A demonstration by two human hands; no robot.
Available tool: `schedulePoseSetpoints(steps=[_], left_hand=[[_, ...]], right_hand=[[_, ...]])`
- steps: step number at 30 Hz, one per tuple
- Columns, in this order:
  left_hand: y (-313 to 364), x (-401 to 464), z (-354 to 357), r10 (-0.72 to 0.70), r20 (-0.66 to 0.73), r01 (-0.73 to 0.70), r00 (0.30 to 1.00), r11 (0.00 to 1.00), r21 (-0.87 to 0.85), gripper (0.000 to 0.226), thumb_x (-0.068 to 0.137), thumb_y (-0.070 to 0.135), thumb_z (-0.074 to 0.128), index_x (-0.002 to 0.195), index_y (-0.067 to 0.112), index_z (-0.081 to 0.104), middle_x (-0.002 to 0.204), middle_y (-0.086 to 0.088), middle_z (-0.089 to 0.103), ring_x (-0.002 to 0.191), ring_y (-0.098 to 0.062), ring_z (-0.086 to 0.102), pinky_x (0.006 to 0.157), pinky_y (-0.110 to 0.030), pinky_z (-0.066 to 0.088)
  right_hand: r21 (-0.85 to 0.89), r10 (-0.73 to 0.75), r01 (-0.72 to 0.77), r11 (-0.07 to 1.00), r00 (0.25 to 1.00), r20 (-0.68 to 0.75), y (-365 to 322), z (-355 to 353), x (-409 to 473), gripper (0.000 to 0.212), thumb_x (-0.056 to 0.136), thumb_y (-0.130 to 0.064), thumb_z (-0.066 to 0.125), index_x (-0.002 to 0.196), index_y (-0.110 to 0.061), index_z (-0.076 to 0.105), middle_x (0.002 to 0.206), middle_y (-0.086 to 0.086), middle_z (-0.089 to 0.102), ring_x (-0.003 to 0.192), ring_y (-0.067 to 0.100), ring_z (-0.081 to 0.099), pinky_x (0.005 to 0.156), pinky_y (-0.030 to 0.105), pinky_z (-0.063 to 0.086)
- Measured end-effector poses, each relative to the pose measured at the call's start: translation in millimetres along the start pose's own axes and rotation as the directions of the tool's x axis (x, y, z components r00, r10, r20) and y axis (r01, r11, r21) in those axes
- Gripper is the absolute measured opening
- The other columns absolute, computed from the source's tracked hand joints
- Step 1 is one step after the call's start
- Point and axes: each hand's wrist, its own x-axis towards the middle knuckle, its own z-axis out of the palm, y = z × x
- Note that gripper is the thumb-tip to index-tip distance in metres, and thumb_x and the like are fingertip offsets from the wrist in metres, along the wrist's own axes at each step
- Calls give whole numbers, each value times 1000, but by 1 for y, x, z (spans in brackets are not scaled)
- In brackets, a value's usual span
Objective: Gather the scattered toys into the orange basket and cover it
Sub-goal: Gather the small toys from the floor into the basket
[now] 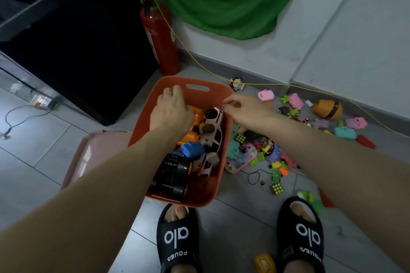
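Note:
The orange basket point(216, 194) stands on the tiled floor in front of my feet. It holds a black monster truck point(173, 174), a white and pink car point(213, 137), a blue toy point(192, 149) and an orange truck point(196, 127). My left hand point(170, 113) lies palm down inside the basket over the orange truck, fingers stretched toward the far wall. My right hand point(243, 108) hovers at the basket's right rim with curled fingers; I cannot see anything in them. A pink lid point(88, 155) lies against the basket's left side. Scattered toys point(259, 148) cover the floor to the right.
More toys lie further right: small puzzle cubes point(277, 188), a pink toy point(265, 95), an orange barrel toy point(328, 109), a teal toy point(345, 133). A yellow toy point(265, 262) sits between my slippers. A red fire extinguisher point(162, 35), a black cabinet point(77, 51) and a yellow cord point(199, 64) stand behind.

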Motion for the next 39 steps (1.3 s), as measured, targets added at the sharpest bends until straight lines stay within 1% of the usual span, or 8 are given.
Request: schedulePoseSetpoints(steps=[4,8,13,17,22,27,31,39], left_hand=[[42,-19,13,364,80,-365,928,931,-3,18,90,20,47,105,11,46,110,-11,53,99,-32,53,72,-40,41],[84,-57,40,558,412,-591,720,805,-58,20,93,28,47,108,15,47,108,-11,58,97,-34,58,68,-37,41],[97,-131,98,443,806,-746,392,666,-4,41,91,29,54,129,12,48,121,-12,58,109,-32,59,79,-39,47],[75,-183,147,202,916,-638,347,766,72,42,88,24,59,128,16,52,123,-8,57,109,-29,59,84,-39,51],[50,-172,175,24,914,-449,405,876,176,52,89,26,58,136,12,43,133,-13,46,120,-33,52,97,-45,47],[51,-130,192,-4,855,-250,518,956,156,67,92,31,59,145,4,27,147,-19,32,130,-34,42,103,-41,41],[61,-103,210,-13,804,-86,595,993,80,87,89,28,66,153,12,8,160,-17,-1,143,-37,21,113,-40,31],[70,-67,224,-137,705,112,696,990,82,103,85,37,71,155,28,-4,159,-14,-21,148,-38,-5,120,-48,14]], right_hand=[[-61,69,-70,996,997,-20,20,-16,-10,29,98,-24,42,113,-16,65,105,10,66,90,29,68,76,44,61],[-138,190,-203,969,976,-103,61,-14,-40,29,93,-14,42,105,-2,67,99,21,69,89,38,67,78,51,57],[-33,517,-516,856,849,107,145,47,-85,18,91,-5,47,104,-4,59,110,24,63,90,39,68,49,33,54],[-160,529,-504,849,818,227,202,105,-113,31,94,-15,52,124,-9,57,130,16,57,113,35,58,73,34,55],[-372,417,-306,876,868,268,240,157,-149,46,87,-24,58,131,-14,50,136,13,51,122,36,52,99,41,48],[-669,392,-55,741,845,365,237,186,-159,63,82,-25,71,136,-15,38,136,17,40,121,36,44,89,43,46],[-668,383,-19,744,831,403,245,188,-136,62,83,-8,67,137,-8,38,135,21,45,117,37,52,88,44,48],[-497,62,-62,865,998,-17,249,102,-49,48,91,-20,54,135,-13,36,132,14,39,98,36,57,65,38,46]])
